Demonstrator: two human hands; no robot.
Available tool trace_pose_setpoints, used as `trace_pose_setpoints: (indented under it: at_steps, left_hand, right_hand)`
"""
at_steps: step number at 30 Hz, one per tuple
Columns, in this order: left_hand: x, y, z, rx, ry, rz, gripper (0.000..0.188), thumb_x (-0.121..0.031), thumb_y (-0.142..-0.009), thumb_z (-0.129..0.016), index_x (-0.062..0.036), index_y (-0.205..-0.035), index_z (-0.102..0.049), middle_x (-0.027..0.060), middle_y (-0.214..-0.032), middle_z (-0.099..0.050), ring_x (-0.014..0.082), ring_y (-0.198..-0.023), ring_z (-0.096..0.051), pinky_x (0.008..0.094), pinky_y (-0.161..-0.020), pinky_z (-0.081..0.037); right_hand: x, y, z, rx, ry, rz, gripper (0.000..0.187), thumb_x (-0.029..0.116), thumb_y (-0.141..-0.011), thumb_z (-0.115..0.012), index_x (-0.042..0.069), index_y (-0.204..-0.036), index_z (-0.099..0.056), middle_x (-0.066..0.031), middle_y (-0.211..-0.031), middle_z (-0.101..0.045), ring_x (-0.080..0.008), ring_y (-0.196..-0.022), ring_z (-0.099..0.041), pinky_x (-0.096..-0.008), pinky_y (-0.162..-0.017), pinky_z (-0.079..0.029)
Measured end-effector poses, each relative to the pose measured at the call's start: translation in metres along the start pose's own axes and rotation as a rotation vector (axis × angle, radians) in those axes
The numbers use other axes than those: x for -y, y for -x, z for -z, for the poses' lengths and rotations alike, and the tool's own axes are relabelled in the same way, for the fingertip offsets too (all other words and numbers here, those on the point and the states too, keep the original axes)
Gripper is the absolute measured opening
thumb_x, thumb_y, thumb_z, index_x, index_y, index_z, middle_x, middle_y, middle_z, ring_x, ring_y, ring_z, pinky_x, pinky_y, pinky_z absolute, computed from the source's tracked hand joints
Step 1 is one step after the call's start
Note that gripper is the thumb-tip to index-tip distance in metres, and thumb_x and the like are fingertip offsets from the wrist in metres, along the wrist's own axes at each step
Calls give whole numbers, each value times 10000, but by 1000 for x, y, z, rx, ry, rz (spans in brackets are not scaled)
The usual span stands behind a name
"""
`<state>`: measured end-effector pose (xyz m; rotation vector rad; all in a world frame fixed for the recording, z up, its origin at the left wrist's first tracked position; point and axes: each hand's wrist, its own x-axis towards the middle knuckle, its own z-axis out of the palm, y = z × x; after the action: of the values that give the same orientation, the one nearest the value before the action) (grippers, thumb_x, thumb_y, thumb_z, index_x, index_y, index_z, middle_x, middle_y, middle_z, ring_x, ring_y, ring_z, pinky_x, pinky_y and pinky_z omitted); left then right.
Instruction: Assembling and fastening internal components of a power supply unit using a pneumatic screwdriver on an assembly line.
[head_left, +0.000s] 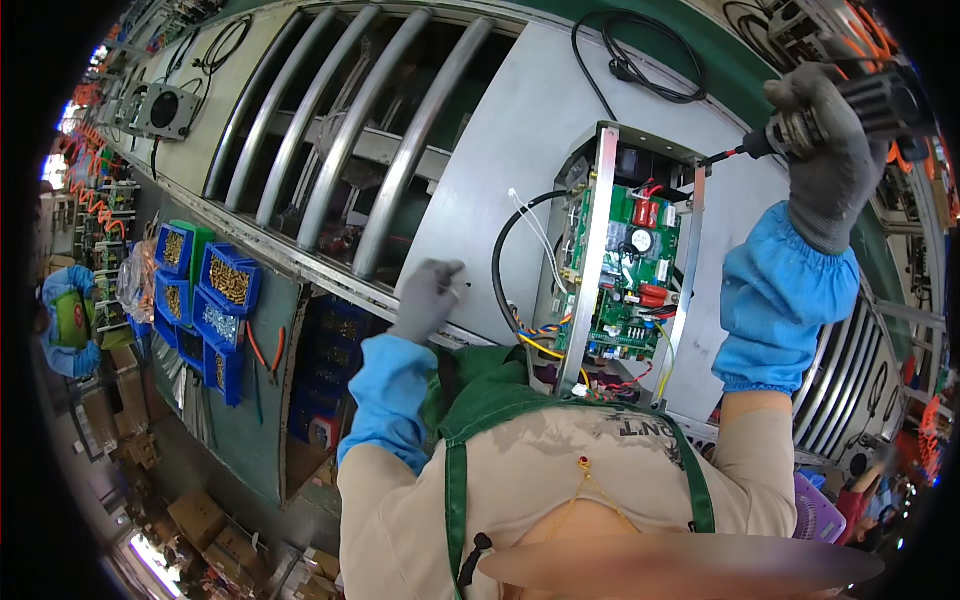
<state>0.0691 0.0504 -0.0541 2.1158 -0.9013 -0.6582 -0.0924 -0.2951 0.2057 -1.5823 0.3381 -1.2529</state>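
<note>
My right hand [832,165], in a grey glove and blue sleeve cover, grips a black power screwdriver [888,105]. Its bit points left, with the tip at the far right corner of an open metal frame [602,215]. Inside that frame sits a green circuit board [640,240] with red and white components and coloured wires. My left hand [430,298], also gloved, hovers by the near edge of the pale work surface, left of the frame. Its fingers are curled together; whatever they may hold is too small to make out.
Metal rollers [345,140] run to the left of the pale work surface [500,130]. A black cable [655,60] lies coiled at the far side. Blue bins [228,278] of screws and red-handled pliers [266,350] are at left. Another person [72,320] works far left.
</note>
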Motion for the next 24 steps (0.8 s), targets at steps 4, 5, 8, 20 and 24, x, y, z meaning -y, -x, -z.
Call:
trace_pose_setpoints:
  at_steps: [4, 5, 8, 20, 24]
  left_hand:
    - [17, 8, -26, 43, -170, -26, 222, -131, -769, -659, -47, -975, -676, 120, -889, -593, 295, -887, -585, 400, -764, -484]
    - [18, 7, -26, 55, -255, -45, 197, -126, -799, -642, -42, -975, -669, 111, -903, -601, 266, -877, -591, 378, -753, -488]
    - [15, 1, -26, -13, -44, 50, 180, -127, -853, -614, -27, -1000, -640, 95, -933, -613, 207, -856, -595, 332, -732, -491]
    - [-167, -77, 4, 443, 1590, -129, 341, -259, -905, -619, 13, -1097, -547, 76, -906, -606, 108, -726, -542, 229, -633, -456]
    - [-171, -77, -2, 453, 1605, -145, 326, -244, -908, -615, 18, -1093, -556, 83, -903, -616, 110, -726, -547, 227, -635, -460]
  right_hand:
    - [6, -15, 25, 279, -102, 276, 225, 162, -858, -567, -44, -899, -647, -178, -826, -636, -257, -736, -651, -379, -668, -562]
    - [14, -12, 21, 314, -270, 217, 256, 175, -897, -500, -39, -964, -624, -168, -853, -585, -264, -772, -612, -413, -733, -544]
    - [32, -5, 19, 420, -320, 169, 310, 191, -897, -479, -26, -1110, -540, -125, -825, -528, -239, -740, -562, -427, -728, -502]
    - [27, 27, -47, 358, -777, 137, 552, 228, -846, -530, 55, -1343, -361, -15, -757, -420, -167, -695, -475, -404, -716, -397]
    - [24, 31, -48, 302, -744, 82, 549, 222, -839, -548, 63, -1337, -380, -4, -746, -405, -158, -668, -450, -398, -706, -390]
